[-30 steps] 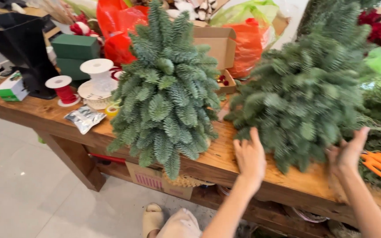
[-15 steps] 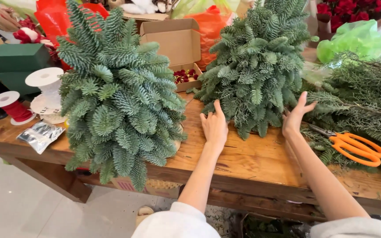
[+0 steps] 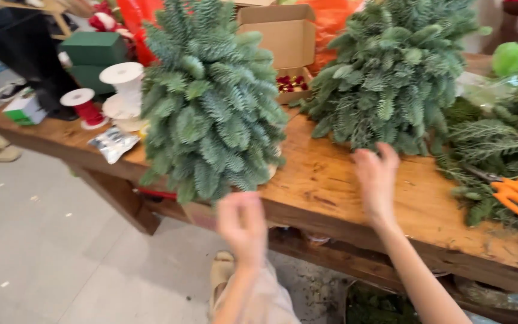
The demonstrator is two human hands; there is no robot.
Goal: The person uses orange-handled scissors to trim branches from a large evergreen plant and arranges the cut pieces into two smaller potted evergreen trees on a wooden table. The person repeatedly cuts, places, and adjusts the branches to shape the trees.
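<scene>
Two small fir-branch trees stand on a wooden workbench (image 3: pixel 331 186). The left tree (image 3: pixel 211 102) is at the bench's front edge; the right tree (image 3: pixel 391 78) stands farther back. My left hand (image 3: pixel 244 225) is blurred, raised in front of the bench below the left tree, fingers loosely apart, holding nothing. My right hand (image 3: pixel 376 177) hovers over the bench top just below the right tree's lowest branches, fingers spread, empty.
Orange-handled shears (image 3: pixel 514 195) lie on loose greenery at the right. An open cardboard box (image 3: pixel 283 36) sits behind the trees. Ribbon spools (image 3: pixel 85 108), green foam blocks (image 3: pixel 91 51) and a foil packet (image 3: pixel 112 144) are at the left. Tiled floor lies below.
Both hands have come off the right tree. My left hand has dropped down and left toward the left tree; the view has shifted left.
</scene>
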